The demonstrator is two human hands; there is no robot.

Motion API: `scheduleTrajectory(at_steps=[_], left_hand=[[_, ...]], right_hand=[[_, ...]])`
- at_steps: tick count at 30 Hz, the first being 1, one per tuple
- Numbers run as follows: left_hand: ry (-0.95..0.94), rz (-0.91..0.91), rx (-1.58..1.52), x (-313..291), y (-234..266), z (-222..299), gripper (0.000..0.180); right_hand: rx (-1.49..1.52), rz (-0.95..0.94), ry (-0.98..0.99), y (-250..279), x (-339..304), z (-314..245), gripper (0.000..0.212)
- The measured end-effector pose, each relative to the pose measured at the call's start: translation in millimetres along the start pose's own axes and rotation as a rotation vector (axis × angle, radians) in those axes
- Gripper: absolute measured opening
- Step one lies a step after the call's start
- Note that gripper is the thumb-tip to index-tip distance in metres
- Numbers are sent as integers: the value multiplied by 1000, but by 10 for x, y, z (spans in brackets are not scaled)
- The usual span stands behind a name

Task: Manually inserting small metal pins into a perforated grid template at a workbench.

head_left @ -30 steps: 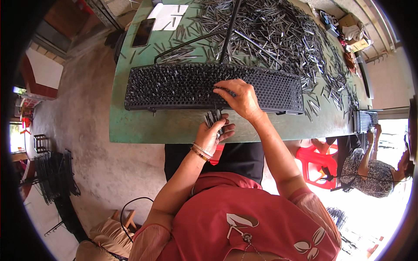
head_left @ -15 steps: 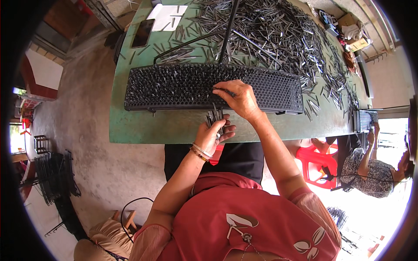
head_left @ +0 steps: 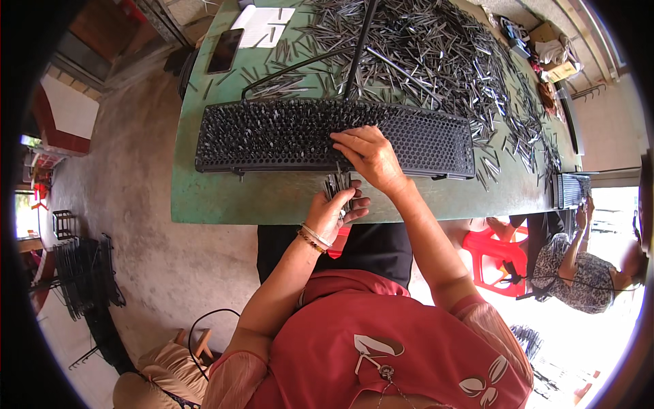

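Observation:
A long black rack [head_left: 436, 146] pierced with rows of small holes lies along the near part of the green table [head_left: 272, 198]. Dark thin strips [head_left: 266, 133] stand upright in its left and middle holes, while the holes at its right end are bare. My left hand [head_left: 337, 206], just in front of the rack, is closed around a bundle of thin metal strips [head_left: 336, 184]. Over the middle of the rack, at the border of the filled part, my right hand [head_left: 368, 155] has its thumb and fingers pinched together. What they pinch is too small to make out.
Behind the rack spreads a big heap of loose metal strips [head_left: 436, 48]. A black rod frame [head_left: 354, 61] rises from the rack. A phone [head_left: 225, 51] and a paper sheet [head_left: 267, 26] lie at the far left. Another person [head_left: 579, 269] works at the right near a red stool [head_left: 494, 259].
My right hand has shifted very slightly over the rack, its fingers still pinched. My left hand keeps its place with the bundle.

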State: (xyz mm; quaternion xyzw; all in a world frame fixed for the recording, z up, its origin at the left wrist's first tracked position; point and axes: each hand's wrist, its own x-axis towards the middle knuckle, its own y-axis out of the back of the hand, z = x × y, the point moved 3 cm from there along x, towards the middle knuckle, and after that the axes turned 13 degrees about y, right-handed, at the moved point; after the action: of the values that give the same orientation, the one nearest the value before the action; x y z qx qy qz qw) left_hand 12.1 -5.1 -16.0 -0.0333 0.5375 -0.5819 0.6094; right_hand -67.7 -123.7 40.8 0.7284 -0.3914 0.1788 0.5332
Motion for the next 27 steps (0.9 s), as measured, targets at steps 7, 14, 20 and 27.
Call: scheduleTrajectory(at_steps=[7, 14, 20, 27], left_hand=[[-12, -35, -6, -9, -41, 13, 27], [-55, -118, -42, -138, -164, 141, 25], [-90, -51, -17, -59, -121, 89, 21], [-194, 63, 46, -71, -112, 104, 23]], right_hand=[[18, 69, -1, 56, 27, -4, 21], [454, -164, -572, 241, -131, -154, 23], [586, -118, -741, 234, -280, -120, 25], [614, -84, -790, 205, -325, -68, 29]])
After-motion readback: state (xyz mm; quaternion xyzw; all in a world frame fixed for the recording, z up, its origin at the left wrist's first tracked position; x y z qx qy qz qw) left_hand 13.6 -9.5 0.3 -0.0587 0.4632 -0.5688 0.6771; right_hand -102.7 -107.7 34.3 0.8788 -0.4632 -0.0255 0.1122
